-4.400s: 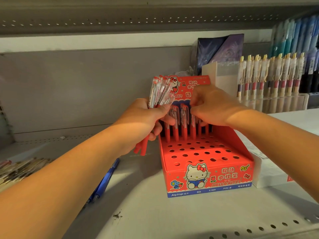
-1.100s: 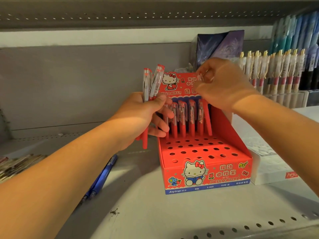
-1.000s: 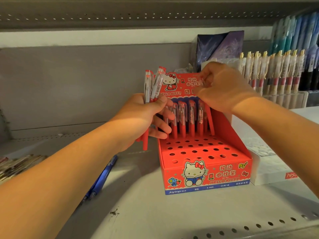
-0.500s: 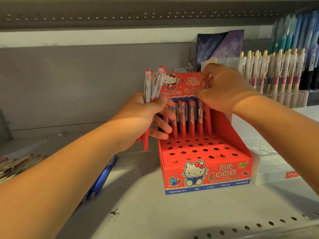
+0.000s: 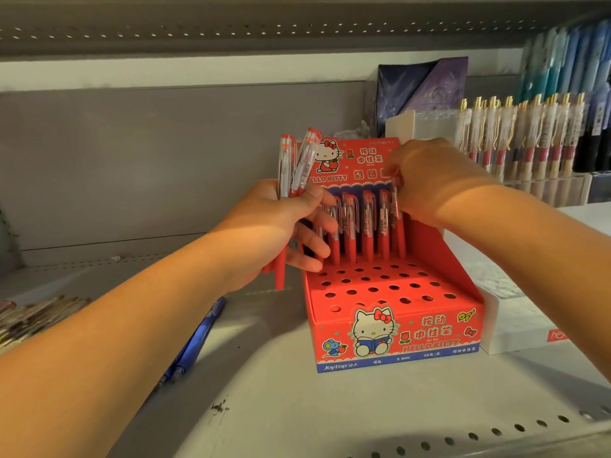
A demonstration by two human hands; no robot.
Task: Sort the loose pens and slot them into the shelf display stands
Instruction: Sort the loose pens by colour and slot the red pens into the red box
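Head view, blue pens (image 5: pixel 201 332) beside red stand (image 5: pixel 429 328), left forearm (image 5: pixel 132 325) overlapping them

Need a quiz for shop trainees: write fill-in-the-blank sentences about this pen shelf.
1. The left hand grips a bunch of pens with ____ barrels.
2. The right hand pinches a pen in the display stand's ____ row.
3. The holes in front of that row are ____.
4. The loose pens under the left forearm are ____.
Missing: red; back; empty; blue.
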